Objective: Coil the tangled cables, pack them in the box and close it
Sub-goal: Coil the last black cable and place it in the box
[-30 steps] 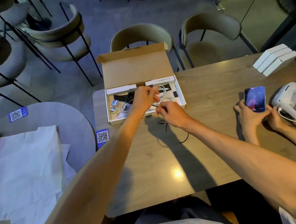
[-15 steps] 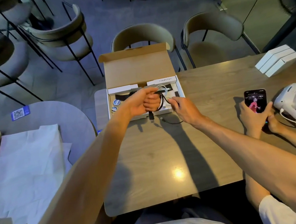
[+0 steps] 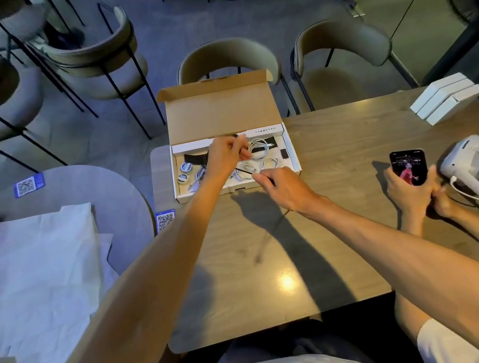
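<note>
An open cardboard box (image 3: 294,158) stands at the far left end of the wooden table (image 3: 334,172), its lid (image 3: 219,110) tipped back. Inside lie coiled white cables (image 3: 260,147) and round tape rolls (image 3: 185,167). My left hand (image 3: 225,155) is over the box, fingers curled round one end of a thin black cable (image 3: 244,171). My right hand (image 3: 284,187) pinches the same cable at the box's front edge. The cable runs taut between both hands. Its tail trails, blurred, on the table below my right wrist.
To the right, another person's hands hold a phone (image 3: 409,166) next to a white headset (image 3: 470,159) with a white cord. Three white boxes (image 3: 447,100) are stacked at the far right. White paper (image 3: 37,277) covers a round table on the left. Chairs stand beyond.
My left hand has lifted and moved back over the box. My right hand has slid left to the front edge, and the black cable is now stretched between them.
</note>
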